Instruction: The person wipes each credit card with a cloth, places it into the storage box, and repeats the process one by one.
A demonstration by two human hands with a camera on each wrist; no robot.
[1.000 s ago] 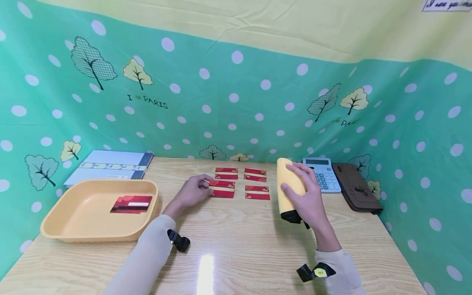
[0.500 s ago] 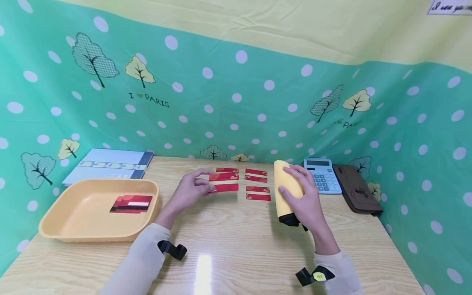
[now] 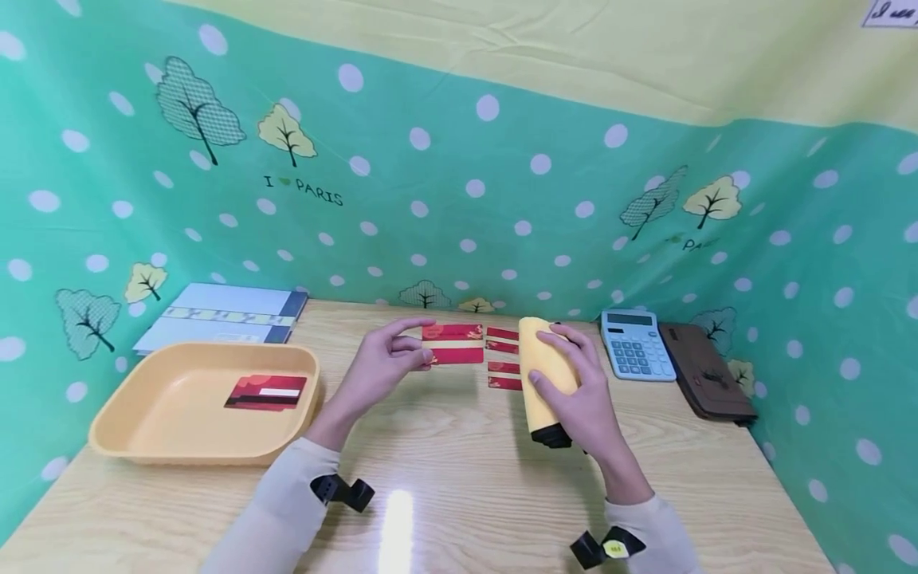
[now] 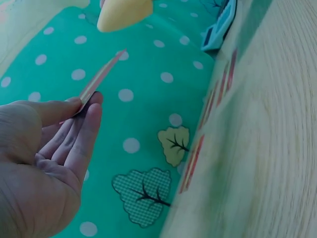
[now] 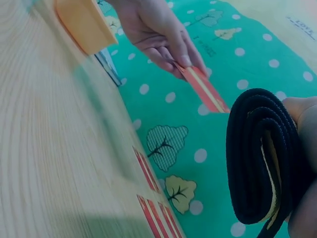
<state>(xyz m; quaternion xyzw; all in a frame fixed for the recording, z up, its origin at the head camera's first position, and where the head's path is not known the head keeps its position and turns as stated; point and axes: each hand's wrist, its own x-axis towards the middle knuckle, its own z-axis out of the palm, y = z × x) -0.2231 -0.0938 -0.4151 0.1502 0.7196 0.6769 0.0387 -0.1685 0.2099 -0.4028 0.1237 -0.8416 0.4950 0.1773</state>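
Note:
My left hand point(image 3: 383, 363) pinches a red card with a pale gold stripe point(image 3: 469, 356) between thumb and fingers. In the left wrist view the card point(image 4: 101, 74) shows nearly edge-on, raised off the table. My right hand point(image 3: 584, 391) grips a rolled yellow cloth piece point(image 3: 539, 383) from its right side, holding it upright and tilted. Its black-edged end point(image 5: 247, 158) shows several folded layers in the right wrist view. Between the hands, two sets of red cards point(image 3: 502, 341) lie on the table, partly covered by the roll. Another card point(image 5: 145, 168) behind the held one shows from the right wrist.
A pale orange tray point(image 3: 118, 446) at the left contains a few overlapping red cards point(image 3: 265, 394). Behind it lies a blue-grey folder point(image 3: 222, 303). At the back right are a light blue calculator point(image 3: 637, 347) and a brown zip pouch point(image 3: 701, 368). A dotted green curtain point(image 3: 459, 231) encloses the table.
The left hand has lifted the front-left red card off the table and carried it up and rightward. The right hand has shifted the yellow roll slightly left, toward the card.

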